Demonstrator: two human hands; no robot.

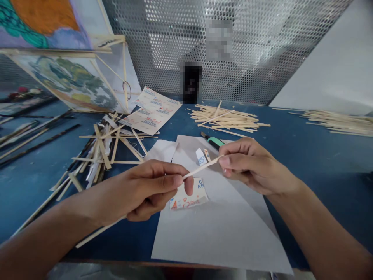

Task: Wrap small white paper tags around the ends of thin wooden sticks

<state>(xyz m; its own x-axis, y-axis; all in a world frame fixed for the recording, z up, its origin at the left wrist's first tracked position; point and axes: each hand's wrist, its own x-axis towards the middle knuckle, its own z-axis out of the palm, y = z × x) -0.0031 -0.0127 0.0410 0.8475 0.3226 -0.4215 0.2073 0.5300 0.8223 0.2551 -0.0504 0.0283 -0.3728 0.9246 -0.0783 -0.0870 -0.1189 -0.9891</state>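
Note:
My left hand (151, 188) and my right hand (250, 163) both pinch one thin pale bamboo stick (201, 168), held level above a white paper sheet (221, 225). The stick runs from my right fingertips back through my left fist and sticks out below my left wrist. A small printed paper piece (190, 196) lies on the sheet just under my left fingers. Two smaller printed scraps (202, 156) lie on the sheet behind the stick. A green-handled cutter (214, 141) lies right behind my right hand.
A blue table (305, 163) carries a bundle of sticks (227, 116) at the back, another (340, 121) at far right, and a messy heap of stick offcuts (105, 151) at left. Printed sheets (153, 111), a kite frame (87, 77) and a perforated metal wall (233, 46) stand behind.

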